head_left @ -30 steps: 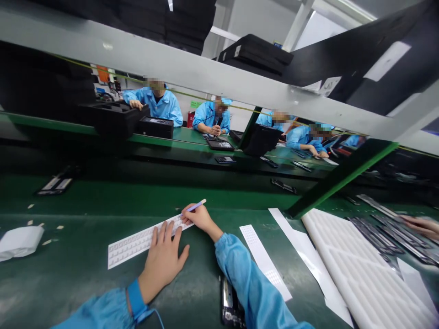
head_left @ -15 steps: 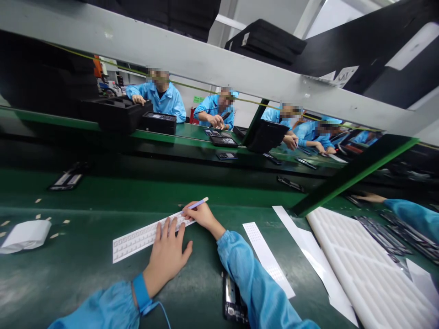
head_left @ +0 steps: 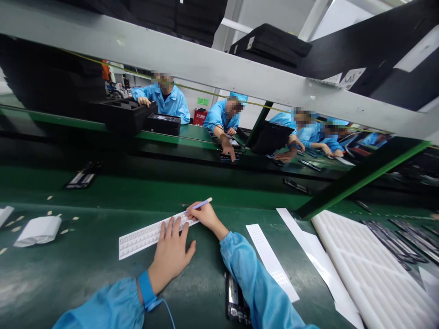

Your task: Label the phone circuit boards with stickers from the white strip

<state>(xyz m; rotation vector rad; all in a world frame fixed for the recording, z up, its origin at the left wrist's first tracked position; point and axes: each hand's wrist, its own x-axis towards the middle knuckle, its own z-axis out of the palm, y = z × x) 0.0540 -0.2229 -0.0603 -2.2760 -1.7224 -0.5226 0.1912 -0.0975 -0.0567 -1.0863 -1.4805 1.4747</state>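
Note:
A white strip sheet [head_left: 137, 240] printed with rows of small grey labels lies aslant on the green bench. My left hand [head_left: 173, 253] rests flat on its lower edge with the fingers spread, a blue strap around the wrist. At the sheet's far right end, my right hand [head_left: 205, 216] pinches a pale purple pen-like stick [head_left: 203, 204] with a whitish upper end. Its lower tip is hidden by my fingers. Below my right forearm, partly covered by the sleeve, is an opened phone body [head_left: 235, 299].
Another label strip [head_left: 270, 260], white paper sheets [head_left: 318, 260] and a ribbed white foam tray [head_left: 373, 256] lie to the right. Several phone parts [head_left: 394, 240] sit beyond. Crumpled white paper [head_left: 37, 230] is on the left. A green post [head_left: 363, 178] slants upward. Co-workers sit opposite.
The view has shifted slightly, while my hands hold nearly the same pose on the sheet. Opposite, a co-worker's hand has reached forward to a phone. The arm at the right edge has left view.

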